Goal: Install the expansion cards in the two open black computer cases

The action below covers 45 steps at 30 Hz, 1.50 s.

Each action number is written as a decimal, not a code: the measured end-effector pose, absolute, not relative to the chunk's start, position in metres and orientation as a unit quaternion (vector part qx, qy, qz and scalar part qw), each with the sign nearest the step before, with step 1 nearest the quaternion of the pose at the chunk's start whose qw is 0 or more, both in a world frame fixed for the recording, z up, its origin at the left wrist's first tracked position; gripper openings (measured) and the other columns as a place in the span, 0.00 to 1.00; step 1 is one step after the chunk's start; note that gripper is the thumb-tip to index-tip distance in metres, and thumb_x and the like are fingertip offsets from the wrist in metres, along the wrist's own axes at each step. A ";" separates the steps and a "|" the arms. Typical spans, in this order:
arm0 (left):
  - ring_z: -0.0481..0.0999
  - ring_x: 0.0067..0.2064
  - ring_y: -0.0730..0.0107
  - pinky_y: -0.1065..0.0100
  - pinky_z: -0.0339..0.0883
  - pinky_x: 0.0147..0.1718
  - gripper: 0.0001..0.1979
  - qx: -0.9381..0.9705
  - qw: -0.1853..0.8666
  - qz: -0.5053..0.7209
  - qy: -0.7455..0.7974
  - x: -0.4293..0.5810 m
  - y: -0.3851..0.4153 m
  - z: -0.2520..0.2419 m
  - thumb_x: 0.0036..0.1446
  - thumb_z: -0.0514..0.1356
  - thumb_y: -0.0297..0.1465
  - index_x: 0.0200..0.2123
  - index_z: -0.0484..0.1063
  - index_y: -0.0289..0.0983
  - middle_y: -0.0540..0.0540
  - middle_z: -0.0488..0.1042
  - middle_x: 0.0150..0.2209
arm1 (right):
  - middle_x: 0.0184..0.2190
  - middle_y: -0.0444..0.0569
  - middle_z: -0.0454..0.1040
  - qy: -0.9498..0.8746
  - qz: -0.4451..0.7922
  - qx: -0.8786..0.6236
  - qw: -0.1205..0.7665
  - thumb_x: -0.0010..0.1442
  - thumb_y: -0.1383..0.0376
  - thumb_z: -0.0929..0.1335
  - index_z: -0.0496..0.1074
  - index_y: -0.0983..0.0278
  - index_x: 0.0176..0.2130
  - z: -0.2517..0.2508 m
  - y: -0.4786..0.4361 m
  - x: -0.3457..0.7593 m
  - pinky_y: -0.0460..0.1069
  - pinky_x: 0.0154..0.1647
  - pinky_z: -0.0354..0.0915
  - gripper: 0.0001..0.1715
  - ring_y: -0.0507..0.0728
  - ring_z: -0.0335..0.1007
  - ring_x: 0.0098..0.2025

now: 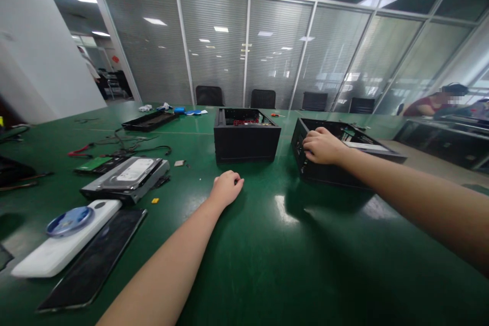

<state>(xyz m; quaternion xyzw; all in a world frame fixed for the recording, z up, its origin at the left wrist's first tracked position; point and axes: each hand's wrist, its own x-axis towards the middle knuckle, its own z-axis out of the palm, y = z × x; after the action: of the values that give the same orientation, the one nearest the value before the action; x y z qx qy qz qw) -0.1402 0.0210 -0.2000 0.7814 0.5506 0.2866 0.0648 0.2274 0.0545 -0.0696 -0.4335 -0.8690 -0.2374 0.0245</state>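
My right hand [324,146] reaches to a black computer case [332,173] on the right, its fingers curled over the near left corner of the open-topped case. On the green table my left hand [227,187] rests with fingers curled in. A small dark spot shows between thumb and fingers, but what it is I cannot make out. Just beyond that hand stands a second black computer case [246,143], open at the top with red parts inside. Neither hand touches this second case.
To the left lie a hard drive [133,170] on a metal drive, a green circuit board [93,164], cables [122,142], a white power bank-like slab [64,244] under a round blue lid, a dark phone [95,260] and a black tray [148,121]. A person [428,106] sits far right.
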 end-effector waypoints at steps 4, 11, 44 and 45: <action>0.73 0.41 0.65 0.64 0.61 0.40 0.14 0.783 0.064 0.284 0.550 -0.139 0.023 -0.200 0.61 0.53 0.39 0.30 0.73 0.39 0.46 0.75 0.36 | 0.49 0.61 0.74 -0.835 -0.244 -0.490 0.066 0.62 0.54 0.62 0.72 0.67 0.51 -0.066 0.064 0.169 0.62 0.58 0.52 0.26 0.67 0.64 0.54; 0.72 0.41 0.65 0.63 0.63 0.41 0.13 0.785 0.084 0.288 0.542 -0.144 0.021 -0.198 0.61 0.53 0.38 0.29 0.72 0.39 0.46 0.73 0.35 | 0.62 0.65 0.60 -0.844 -0.122 -0.509 0.114 0.59 0.45 0.66 0.55 0.70 0.66 -0.052 0.133 0.075 0.57 0.59 0.57 0.46 0.67 0.60 0.61; 0.73 0.48 0.71 0.66 0.64 0.50 0.14 0.864 0.080 0.251 0.428 -0.156 -0.091 0.004 0.61 0.58 0.43 0.44 0.74 0.43 0.52 0.76 0.46 | 0.39 0.49 0.73 -0.874 -0.165 -0.372 0.266 0.61 0.62 0.67 0.71 0.62 0.46 -0.051 -0.193 0.141 0.53 0.45 0.57 0.13 0.56 0.67 0.40; 0.73 0.49 0.71 0.67 0.64 0.51 0.14 0.879 0.081 0.232 0.410 -0.153 -0.096 0.004 0.61 0.58 0.43 0.44 0.74 0.43 0.52 0.76 0.47 | 0.37 0.48 0.73 -0.874 -0.164 -0.365 0.277 0.61 0.62 0.67 0.72 0.62 0.46 -0.051 -0.206 0.147 0.52 0.44 0.57 0.13 0.55 0.67 0.38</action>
<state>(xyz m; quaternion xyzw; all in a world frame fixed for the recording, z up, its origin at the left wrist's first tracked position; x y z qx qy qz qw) -0.1532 -0.0955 0.0043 0.8787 0.4096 0.2317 0.0806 0.1468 -0.2063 -0.0505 -0.3650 -0.8737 -0.1642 0.2765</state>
